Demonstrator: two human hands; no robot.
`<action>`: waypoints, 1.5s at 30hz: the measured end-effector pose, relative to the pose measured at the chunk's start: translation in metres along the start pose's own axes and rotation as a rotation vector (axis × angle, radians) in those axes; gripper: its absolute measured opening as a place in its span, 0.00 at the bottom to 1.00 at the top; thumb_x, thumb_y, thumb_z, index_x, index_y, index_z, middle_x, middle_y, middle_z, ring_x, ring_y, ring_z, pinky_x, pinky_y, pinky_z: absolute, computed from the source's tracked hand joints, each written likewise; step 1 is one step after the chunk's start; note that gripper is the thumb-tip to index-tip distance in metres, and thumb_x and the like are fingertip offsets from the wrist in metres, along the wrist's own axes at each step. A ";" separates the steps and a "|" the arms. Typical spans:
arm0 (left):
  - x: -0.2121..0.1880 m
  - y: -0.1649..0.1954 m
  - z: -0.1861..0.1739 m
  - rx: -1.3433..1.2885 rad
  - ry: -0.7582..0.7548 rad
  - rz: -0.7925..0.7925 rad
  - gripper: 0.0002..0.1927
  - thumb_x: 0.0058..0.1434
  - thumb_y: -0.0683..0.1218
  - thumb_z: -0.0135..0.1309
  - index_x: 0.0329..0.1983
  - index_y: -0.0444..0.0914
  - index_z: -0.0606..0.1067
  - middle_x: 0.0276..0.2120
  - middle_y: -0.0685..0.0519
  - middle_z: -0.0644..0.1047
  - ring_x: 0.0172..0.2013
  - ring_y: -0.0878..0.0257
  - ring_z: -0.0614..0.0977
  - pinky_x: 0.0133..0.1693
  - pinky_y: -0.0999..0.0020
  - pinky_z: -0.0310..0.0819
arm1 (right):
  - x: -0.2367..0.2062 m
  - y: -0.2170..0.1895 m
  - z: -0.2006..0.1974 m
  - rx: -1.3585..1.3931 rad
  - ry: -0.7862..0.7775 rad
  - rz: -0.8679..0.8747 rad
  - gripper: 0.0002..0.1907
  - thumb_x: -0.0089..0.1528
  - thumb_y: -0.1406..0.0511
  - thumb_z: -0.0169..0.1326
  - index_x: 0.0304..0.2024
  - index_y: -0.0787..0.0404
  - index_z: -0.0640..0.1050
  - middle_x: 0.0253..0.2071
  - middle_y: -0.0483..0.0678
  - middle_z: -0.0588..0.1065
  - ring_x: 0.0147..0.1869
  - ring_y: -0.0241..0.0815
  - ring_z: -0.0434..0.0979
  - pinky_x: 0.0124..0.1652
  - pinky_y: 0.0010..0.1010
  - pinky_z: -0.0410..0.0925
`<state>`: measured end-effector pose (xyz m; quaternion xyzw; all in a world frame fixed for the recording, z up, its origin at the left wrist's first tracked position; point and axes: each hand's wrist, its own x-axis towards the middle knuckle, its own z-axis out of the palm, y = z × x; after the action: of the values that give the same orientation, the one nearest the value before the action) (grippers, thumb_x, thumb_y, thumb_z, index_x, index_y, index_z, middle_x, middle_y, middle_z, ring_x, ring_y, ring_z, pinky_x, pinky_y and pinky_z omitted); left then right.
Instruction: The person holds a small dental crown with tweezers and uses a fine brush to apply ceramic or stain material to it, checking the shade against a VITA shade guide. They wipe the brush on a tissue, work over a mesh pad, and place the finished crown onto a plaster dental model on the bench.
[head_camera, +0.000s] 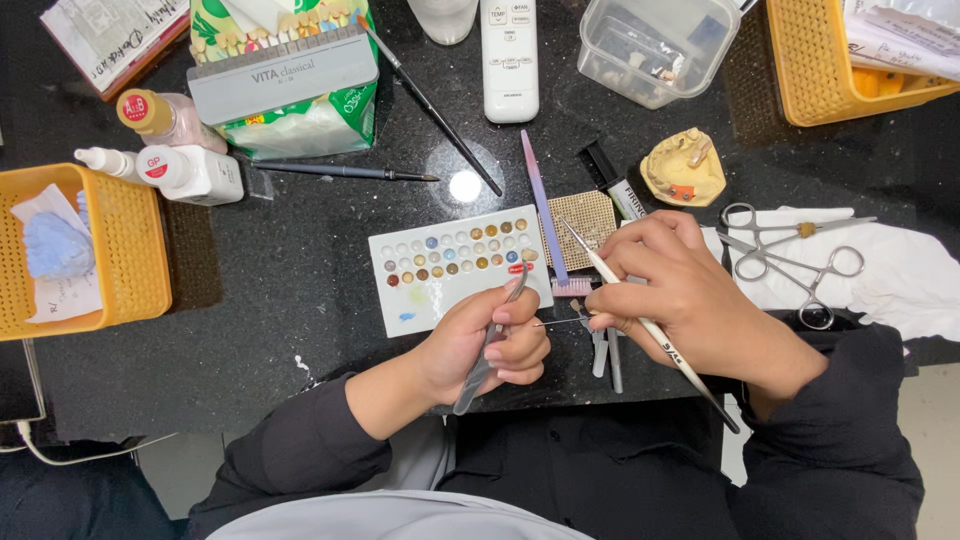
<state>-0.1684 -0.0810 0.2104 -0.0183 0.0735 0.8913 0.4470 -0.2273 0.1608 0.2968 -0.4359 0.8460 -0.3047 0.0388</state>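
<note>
Black stone surface (280, 300) fills the head view, and low at centre the left hand (480, 345) pinches a slim metal instrument (490, 345) in closed fingers, while the right hand (680, 290) pinches a fine white brush (640, 315), its tip aimed up toward the mesh pad (590, 215). The two hands work close together at the surface's near edge, just below the white palette (450, 265) of coloured wells, so I judge a slip could smear its glazes, and the tiny piece between the hands, too small to make out, could drop off the edge.

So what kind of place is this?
Probably a dental lab bench: a tooth shade guide, a plaster cast, a stain palette, and a fine brush in the right hand.
</note>
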 end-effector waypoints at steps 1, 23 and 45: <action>-0.001 0.001 0.001 0.007 -0.002 -0.003 0.24 0.83 0.56 0.26 0.29 0.46 0.59 0.19 0.60 0.60 0.24 0.67 0.59 0.29 0.73 0.57 | -0.001 0.000 0.000 -0.006 0.004 0.009 0.10 0.50 0.63 0.67 0.33 0.54 0.81 0.37 0.44 0.72 0.54 0.49 0.72 0.54 0.45 0.58; -0.001 0.007 0.008 0.117 0.098 -0.003 0.21 0.79 0.56 0.30 0.29 0.43 0.56 0.19 0.59 0.56 0.22 0.68 0.57 0.23 0.73 0.57 | -0.004 -0.004 0.000 -0.078 0.008 -0.063 0.10 0.53 0.60 0.66 0.33 0.54 0.79 0.34 0.43 0.71 0.54 0.48 0.73 0.58 0.53 0.58; -0.005 0.000 0.003 0.316 0.071 -0.004 0.16 0.78 0.45 0.41 0.32 0.42 0.56 0.19 0.59 0.57 0.19 0.70 0.59 0.23 0.66 0.72 | -0.001 -0.013 0.010 -0.168 -0.054 -0.042 0.13 0.51 0.59 0.65 0.30 0.56 0.75 0.32 0.45 0.70 0.47 0.47 0.73 0.55 0.51 0.58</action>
<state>-0.1658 -0.0844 0.2134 0.0207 0.2284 0.8666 0.4432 -0.2147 0.1510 0.2955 -0.4634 0.8578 -0.2215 0.0182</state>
